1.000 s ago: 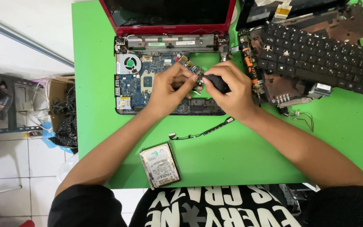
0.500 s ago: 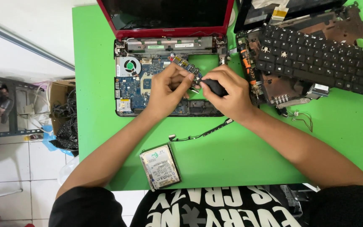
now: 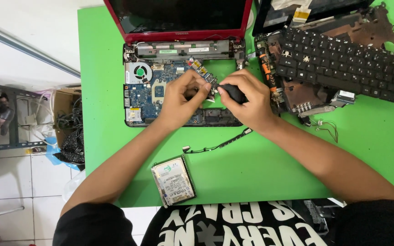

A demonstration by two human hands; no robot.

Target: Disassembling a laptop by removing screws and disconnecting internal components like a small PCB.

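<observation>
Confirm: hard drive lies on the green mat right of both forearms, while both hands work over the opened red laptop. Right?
Not quite. The head view shows the hard drive on the green mat between the forearms. The left hand and right hand do work over the opened red laptop.

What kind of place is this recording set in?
Probably a small electronics repair bench, perhaps in a home. An opened red laptop with its circuit board bare lies on a green table, beside a detached keyboard and a loose hard drive. The floor is tiled.
</observation>
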